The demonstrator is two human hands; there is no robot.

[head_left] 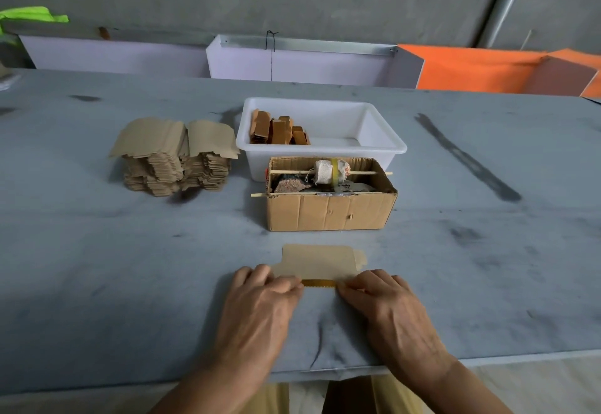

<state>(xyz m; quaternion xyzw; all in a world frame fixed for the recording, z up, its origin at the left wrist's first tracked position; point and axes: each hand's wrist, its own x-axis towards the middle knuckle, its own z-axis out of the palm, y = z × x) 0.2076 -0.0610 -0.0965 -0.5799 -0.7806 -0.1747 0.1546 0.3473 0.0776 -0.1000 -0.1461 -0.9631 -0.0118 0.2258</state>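
Observation:
A flat tan cardboard blank [317, 260] lies on the grey table [130, 267] in front of me. Along its near edge runs a strip of yellow tape [318, 282]. My left hand [263, 303] pinches the left end of the tape against the blank's edge. My right hand [387, 303] pinches the right end. Both hands rest knuckles-up on the table, and their fingertips hide the blank's near corners.
A cardboard box [328, 210] with a tape roll [330, 171] on a stick stands just beyond the blank. Behind it sits a white tub [383, 135] holding several folded brown pieces [278, 130]. A tall stack of flat blanks [172, 156] stands at the left.

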